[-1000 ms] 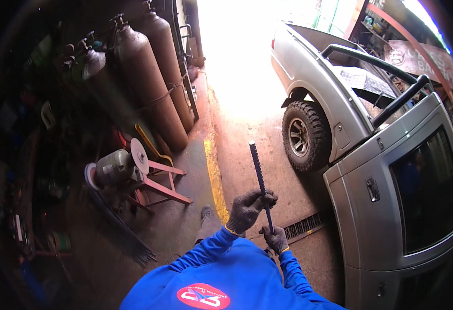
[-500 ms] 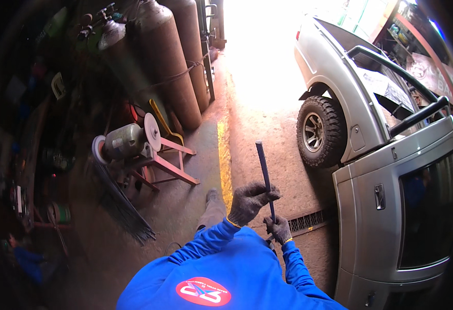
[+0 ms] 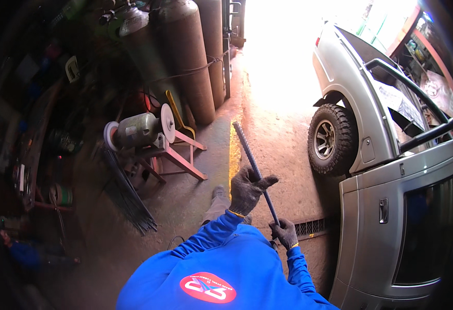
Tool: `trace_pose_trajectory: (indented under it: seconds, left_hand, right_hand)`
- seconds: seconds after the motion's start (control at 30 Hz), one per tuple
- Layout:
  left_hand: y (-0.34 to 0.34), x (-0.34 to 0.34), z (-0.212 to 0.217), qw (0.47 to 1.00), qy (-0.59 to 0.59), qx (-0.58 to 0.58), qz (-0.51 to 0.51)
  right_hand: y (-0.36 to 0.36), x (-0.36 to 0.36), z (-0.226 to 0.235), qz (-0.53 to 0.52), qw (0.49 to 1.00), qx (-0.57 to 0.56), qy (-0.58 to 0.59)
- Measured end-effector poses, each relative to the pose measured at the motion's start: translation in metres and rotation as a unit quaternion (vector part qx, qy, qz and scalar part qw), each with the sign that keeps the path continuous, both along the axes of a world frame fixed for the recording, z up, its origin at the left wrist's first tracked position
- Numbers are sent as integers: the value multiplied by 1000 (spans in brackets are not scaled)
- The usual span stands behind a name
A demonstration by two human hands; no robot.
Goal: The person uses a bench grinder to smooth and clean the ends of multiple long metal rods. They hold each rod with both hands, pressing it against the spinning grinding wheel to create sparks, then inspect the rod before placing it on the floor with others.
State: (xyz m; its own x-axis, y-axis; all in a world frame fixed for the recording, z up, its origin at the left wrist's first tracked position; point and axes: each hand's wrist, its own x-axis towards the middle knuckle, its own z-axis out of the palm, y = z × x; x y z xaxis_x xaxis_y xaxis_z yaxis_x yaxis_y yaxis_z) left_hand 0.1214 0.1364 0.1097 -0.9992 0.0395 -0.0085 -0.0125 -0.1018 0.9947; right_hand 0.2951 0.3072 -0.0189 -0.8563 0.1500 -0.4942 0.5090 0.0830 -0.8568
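Black strips (image 3: 128,194), long and thin, lie bundled by a two-wheeled grinder (image 3: 137,130) on a reddish stand (image 3: 181,162). Brown gas cylinders (image 3: 185,57) stand behind it. Left hand (image 3: 245,194), in a dark knit glove, meets the ridged bar (image 3: 246,148) about midway: one finger stretched past it; whether the others clamp, cannot tell. Bar slants, upper end before the yellow stripe (image 3: 234,163), lower end in the right hand (image 3: 287,233), gloved fingers closed round it. Farther right: floor grate (image 3: 310,228), silver pickup (image 3: 363,227).
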Motion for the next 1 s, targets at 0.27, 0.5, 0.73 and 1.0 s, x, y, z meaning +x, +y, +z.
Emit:
trace_pose_trajectory:
  seconds: [0.27, 0.5, 0.73, 1.0]
  left_hand:
    - [-24, -12, -35, 989, -29, -65, 126]
    - [-80, -58, -68, 960, -247, -13, 128]
    - [-115, -78, -153, 841, -418, 324, 118]
    - [-175, -110, -204, 790, -368, 484, 78]
  right_hand:
    - [1, 16, 11, 52, 998, -5, -35]
    - [-8, 36, 34, 96, 991, 89, -37]
    - [-66, 2, 70, 132, 973, 190, 1]
    - [-129, -39, 63, 158, 979, 116, -53]
